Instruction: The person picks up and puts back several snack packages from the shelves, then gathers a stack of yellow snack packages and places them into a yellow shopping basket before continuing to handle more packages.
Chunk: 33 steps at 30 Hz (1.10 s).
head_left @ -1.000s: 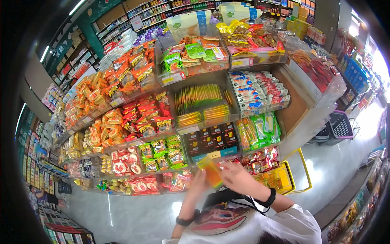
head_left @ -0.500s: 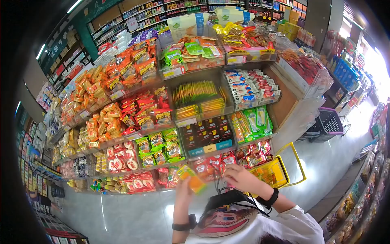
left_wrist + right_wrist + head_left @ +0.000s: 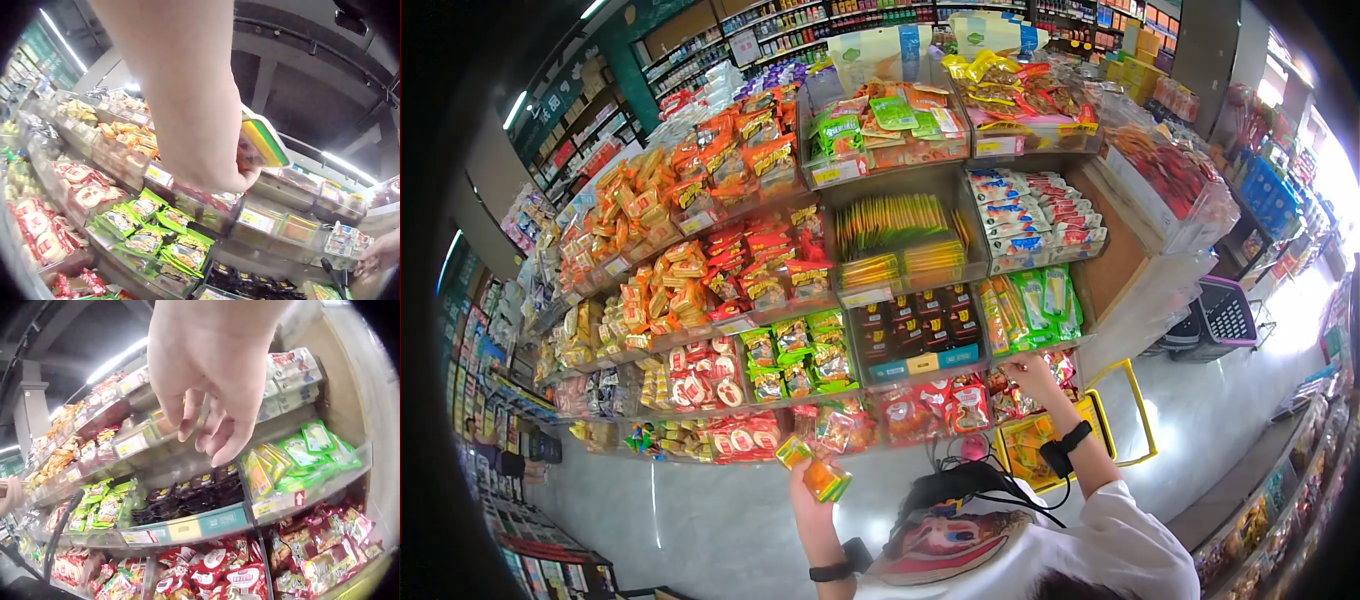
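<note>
My left hand (image 3: 807,492) is raised in front of the lowest shelf and grips a small orange and green snack packet (image 3: 818,474). In the left wrist view the packet (image 3: 265,139) sticks out past the fingers. My right hand (image 3: 1030,368) is out to the right, empty, at the shelf edge by the red packets (image 3: 1025,385) and under the green packets (image 3: 1040,305). The right wrist view shows this hand's fingers (image 3: 209,428) hanging loosely bent, holding nothing, before the dark brown packets (image 3: 194,494).
A tall shelf unit (image 3: 900,290) full of snack packets fills the view. A yellow shopping basket (image 3: 1118,440) stands on the floor at my right, and a purple and black basket (image 3: 1228,312) lies further right. Shiny floor runs along the left.
Both hands were together on the packet a second ago. Now the left hand has carried it down and left, and the right hand has let go and moved right toward the shelf.
</note>
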Available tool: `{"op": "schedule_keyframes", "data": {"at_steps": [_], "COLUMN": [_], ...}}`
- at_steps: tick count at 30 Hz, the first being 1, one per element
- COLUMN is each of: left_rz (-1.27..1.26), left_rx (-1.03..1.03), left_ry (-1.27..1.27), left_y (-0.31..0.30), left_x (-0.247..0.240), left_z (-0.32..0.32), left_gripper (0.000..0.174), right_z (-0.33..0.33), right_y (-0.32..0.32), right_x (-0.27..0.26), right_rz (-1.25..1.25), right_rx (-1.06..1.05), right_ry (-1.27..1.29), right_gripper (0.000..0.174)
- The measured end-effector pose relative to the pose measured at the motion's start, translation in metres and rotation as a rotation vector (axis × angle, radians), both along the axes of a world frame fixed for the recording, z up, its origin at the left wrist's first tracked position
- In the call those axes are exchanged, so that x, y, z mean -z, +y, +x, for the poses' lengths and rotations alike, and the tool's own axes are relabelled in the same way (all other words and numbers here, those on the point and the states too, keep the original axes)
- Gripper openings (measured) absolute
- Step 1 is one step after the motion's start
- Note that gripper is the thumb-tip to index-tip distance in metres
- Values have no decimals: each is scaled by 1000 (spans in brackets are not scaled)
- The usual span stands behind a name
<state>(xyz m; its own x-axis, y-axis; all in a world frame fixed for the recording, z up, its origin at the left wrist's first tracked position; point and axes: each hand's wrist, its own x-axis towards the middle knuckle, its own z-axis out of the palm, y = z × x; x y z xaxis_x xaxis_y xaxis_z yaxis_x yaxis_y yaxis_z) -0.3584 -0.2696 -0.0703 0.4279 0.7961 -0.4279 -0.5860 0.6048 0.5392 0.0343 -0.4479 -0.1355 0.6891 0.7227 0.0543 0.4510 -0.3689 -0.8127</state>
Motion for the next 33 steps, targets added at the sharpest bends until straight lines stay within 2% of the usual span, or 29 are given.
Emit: {"op": "schedule_keyframes", "data": {"at_steps": [7,10,14,18,23,28,31,33], "left_rz": [0,-32,-25,6,123,45,11,11], "left_rx": [-35,-56,4,114,265,324,398,419], "left_ry": [138,216,289,260,316,221,155,176], "left_y": [-1,0,4,9,11,11,12,9], "left_x": [-7,-16,-21,-14,-13,-17,-17,-20], "left_z": [11,30,53,80,127,173,196,212], "left_gripper": [30,30,29,28,33,33,35,36], "right_z": [45,57,73,70,77,89,96,100], "right_y": [24,38,58,64,67,59,50,42], "right_x": [60,80,104,79,60,27,16,3], "right_rz": [-114,-255,-279,-363,-392,-442,-310,-118], "right_rx": [200,267,225,189,184,126,95,-5], "right_ry": [-90,-161,-85,12,-78,-127,-172,-153], "right_gripper": [17,17,20,23,22,18,16,17]}}
